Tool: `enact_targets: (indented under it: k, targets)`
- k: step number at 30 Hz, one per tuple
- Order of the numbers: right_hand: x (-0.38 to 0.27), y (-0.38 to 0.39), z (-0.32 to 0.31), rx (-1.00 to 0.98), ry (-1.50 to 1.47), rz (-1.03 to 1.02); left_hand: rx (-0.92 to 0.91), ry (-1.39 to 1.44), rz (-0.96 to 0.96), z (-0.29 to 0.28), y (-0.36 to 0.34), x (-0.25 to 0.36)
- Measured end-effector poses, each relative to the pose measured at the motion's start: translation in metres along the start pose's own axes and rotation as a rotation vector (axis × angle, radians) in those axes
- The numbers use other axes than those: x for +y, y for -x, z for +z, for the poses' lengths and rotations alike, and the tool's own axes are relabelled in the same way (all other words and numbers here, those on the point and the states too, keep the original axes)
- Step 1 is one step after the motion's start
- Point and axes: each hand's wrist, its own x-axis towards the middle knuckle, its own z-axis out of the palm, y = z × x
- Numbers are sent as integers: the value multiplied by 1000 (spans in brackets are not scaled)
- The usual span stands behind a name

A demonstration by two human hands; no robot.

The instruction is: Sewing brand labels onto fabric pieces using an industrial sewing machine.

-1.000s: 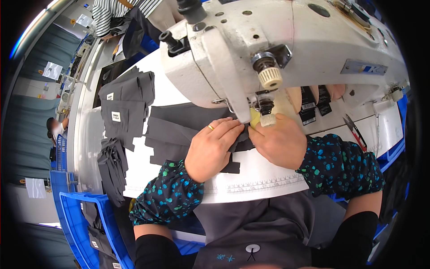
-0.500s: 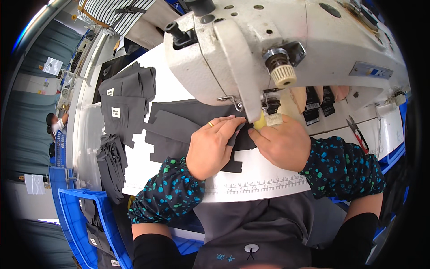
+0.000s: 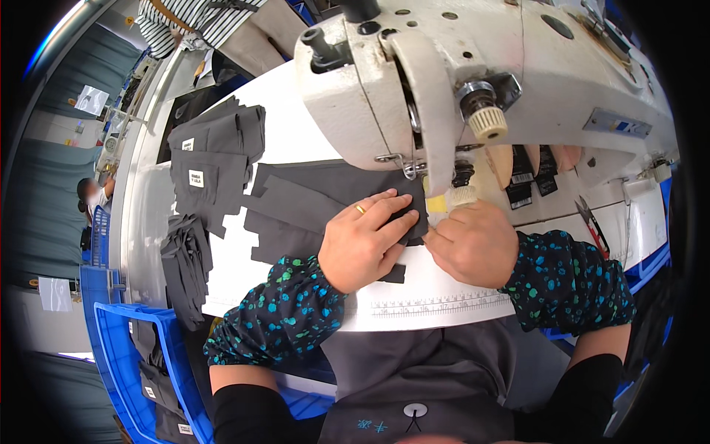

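At the centre of the frame, dark grey cloth pieces (image 3: 307, 194) are spread on the white surface (image 3: 290, 137), below the sewing machine (image 3: 355, 103), and are pressed by the left hand (image 3: 356, 248), its fingers slightly parted. The right hand (image 3: 477, 248) is curled at their right edge; whether cloth is pinched there cannot be told. Edges are probably best aligned under light, even pressure, with both hands held clear of the machine's underside.

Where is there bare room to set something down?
Bare white tabletop lies between fabric stack and sewing machine, and along the front ruler scale. Crowded: the gray panels, with the left hand on top, right hand beside.
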Motion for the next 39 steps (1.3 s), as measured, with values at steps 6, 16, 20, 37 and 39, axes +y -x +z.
enact_targets:
  k: [6, 16, 20, 37, 39]
  targets:
    - [1, -1, -3, -19, -10, 14, 30, -13, -11, 2, -2, -1]
    - [3, -7, -3, 0, 18, 108, 64, -2, -56, 4, -19, -20]
    - [5, -7, 0, -8, -1, 121, 78, -11, -52, 5, -20, -22]
    - [6, -9, -2, 6, -40, 128, 44, 108, -52, -4, -21, -21]
    - [7, -8, -1, 3, -40, 122, 33, 30, 59, -6, -16, -19]
